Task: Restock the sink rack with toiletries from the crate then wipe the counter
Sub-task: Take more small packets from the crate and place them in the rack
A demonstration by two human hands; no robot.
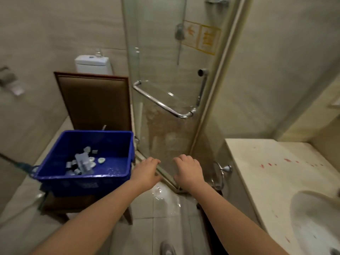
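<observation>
Crate point(86, 162) sits level on chair point(93, 100), long side facing viewer; both hands point(147, 172) point(187, 170) empty, fingers loosely curled.

Brown chair point(95, 100), toilet point(93, 64) — glass shower door point(165, 70)

head cam: my only view | worn high, facing forward and down | left hand point(147, 172) and right hand point(187, 170) mid-frame, near | no shared view
</observation>
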